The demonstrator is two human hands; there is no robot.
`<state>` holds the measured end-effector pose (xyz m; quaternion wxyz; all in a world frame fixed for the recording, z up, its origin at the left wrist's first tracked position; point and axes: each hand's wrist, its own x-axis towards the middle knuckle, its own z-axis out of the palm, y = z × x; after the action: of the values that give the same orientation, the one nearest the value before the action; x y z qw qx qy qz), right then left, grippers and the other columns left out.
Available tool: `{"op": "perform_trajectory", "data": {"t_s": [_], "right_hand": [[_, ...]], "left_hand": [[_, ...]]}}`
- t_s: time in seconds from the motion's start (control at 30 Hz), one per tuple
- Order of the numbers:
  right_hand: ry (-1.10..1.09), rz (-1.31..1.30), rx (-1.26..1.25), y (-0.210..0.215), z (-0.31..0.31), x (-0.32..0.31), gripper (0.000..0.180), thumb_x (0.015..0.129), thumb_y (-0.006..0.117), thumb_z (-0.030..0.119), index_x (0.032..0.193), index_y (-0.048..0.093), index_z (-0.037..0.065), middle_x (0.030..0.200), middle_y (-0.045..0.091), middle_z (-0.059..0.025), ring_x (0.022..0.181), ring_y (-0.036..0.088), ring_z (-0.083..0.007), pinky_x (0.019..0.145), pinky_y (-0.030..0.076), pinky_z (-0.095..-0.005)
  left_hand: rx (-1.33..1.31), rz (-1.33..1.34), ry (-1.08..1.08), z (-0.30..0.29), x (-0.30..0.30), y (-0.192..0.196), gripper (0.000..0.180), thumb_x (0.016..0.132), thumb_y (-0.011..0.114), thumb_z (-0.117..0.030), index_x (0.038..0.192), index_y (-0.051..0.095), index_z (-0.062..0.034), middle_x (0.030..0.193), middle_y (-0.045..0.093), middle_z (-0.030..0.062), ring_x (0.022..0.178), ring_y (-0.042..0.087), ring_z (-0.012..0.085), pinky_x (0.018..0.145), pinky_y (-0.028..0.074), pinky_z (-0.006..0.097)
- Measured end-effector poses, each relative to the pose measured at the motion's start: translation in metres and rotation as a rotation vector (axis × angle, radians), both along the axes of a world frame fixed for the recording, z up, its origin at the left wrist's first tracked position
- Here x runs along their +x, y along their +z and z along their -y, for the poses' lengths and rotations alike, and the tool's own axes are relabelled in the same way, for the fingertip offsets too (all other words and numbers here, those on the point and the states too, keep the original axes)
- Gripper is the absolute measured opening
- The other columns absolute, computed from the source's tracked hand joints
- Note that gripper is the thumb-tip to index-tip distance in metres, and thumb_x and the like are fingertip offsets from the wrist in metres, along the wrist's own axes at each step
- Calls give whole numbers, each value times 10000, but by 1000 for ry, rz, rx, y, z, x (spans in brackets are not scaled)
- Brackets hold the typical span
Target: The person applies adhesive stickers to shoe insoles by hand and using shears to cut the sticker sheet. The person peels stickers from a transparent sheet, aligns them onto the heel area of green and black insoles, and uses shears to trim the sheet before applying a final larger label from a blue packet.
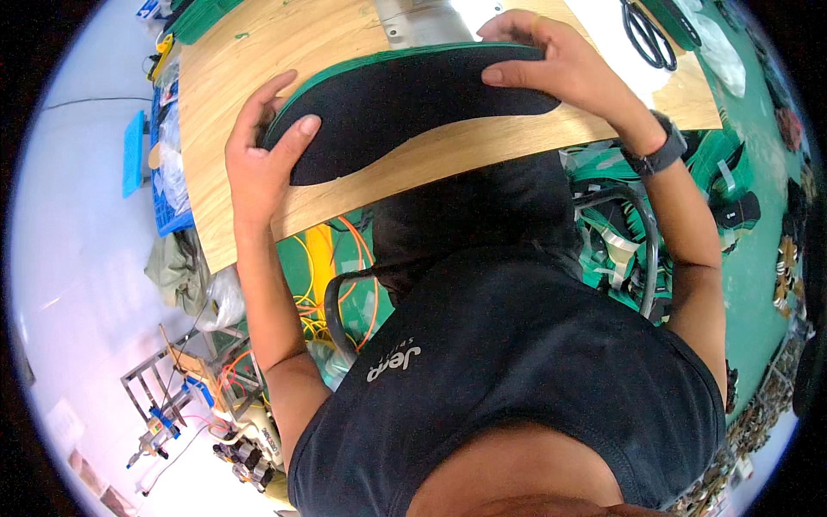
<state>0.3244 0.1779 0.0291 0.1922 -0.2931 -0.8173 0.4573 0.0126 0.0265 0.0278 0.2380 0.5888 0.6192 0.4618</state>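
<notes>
One long, black, insole-shaped pad with a green underside edge (405, 103) lies flat on one light wooden tabletop (250, 52), its length running across the view from the near left to the far right. Two bare hands are on it — one at each end. The left hand (263, 151) grips the pad's rounded left end: its thumb presses on the black top face and its fingers curl round the green rim, so the hand is clamped on the pad. The right hand (551, 60) holds the pad's far right end, thumb laid along the black face and fingers folded over the back edge; it too is closed on the pad. On the right wrist sits one dark wristwatch with a grey strap (659, 151).

Beyond the pad, at the table's far edge, one grey metal plate (413, 21) shows, partly cut off by the top of the view. To the far right of the table lies one pair of black-handled scissors (648, 34). At the table's left edge stands one blue plastic crate (168, 172) with clear bags in it.

Below the table edge, a loose heap of green and white straps (620, 233) lies to the right, and orange cords (323, 276) coil to the left — too tangled to count. The person wears a black short-sleeved shirt (525, 362).
</notes>
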Motion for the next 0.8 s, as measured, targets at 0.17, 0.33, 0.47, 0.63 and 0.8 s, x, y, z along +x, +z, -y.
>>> {"op": "perform_trajectory", "data": {"t_s": [0.17, 0.33, 0.47, 0.63, 0.8], "right_hand": [[-250, 14, 37, -18, -11, -1, 542, 892, 645, 253, 1354, 473, 29, 1139, 608, -117, 1041, 578, -233, 910, 457, -323], [-352, -12, 536, -40, 16, 16, 467, 1039, 376, 323, 1322, 469, -36, 1169, 603, -195, 1115, 568, -296, 977, 429, -378], [-412, -247, 79, -34, 34, -1, 584, 1055, 252, 414, 1340, 461, -52, 1292, 545, -208, 1229, 505, -290, 1070, 353, -354], [-280, -241, 323, -49, 19, 3, 572, 1053, 274, 389, 1338, 453, -74, 1304, 520, -245, 1264, 456, -333, 1090, 323, -368], [-223, -141, 327, -41, 16, 18, 547, 996, 462, 340, 1365, 405, -61, 1340, 463, -258, 1278, 427, -371, 1090, 319, -389]], "left_hand": [[-78, 129, 27, -20, -18, -36, 517, 992, 475, -373, 1322, 526, 22, 1342, 539, 168, 1250, 493, 252, 1091, 331, 369], [20, 486, 33, -14, 1, -45, 721, 1020, 211, -518, 1361, 451, 70, 1402, 480, 214, 1324, 445, 300, 1131, 300, 408], [4, 388, -36, -14, 2, -48, 868, 960, 199, -667, 1349, 478, 57, 1410, 471, 222, 1335, 424, 326, 1150, 270, 429], [36, 306, -69, -14, 1, -46, 830, 954, 297, -641, 1340, 472, 73, 1360, 511, 230, 1296, 468, 301, 1114, 316, 392], [65, 93, -127, 4, -9, -43, 874, 771, 719, -542, 1361, 456, 48, 1352, 516, 199, 1275, 482, 273, 1105, 322, 372]]}}
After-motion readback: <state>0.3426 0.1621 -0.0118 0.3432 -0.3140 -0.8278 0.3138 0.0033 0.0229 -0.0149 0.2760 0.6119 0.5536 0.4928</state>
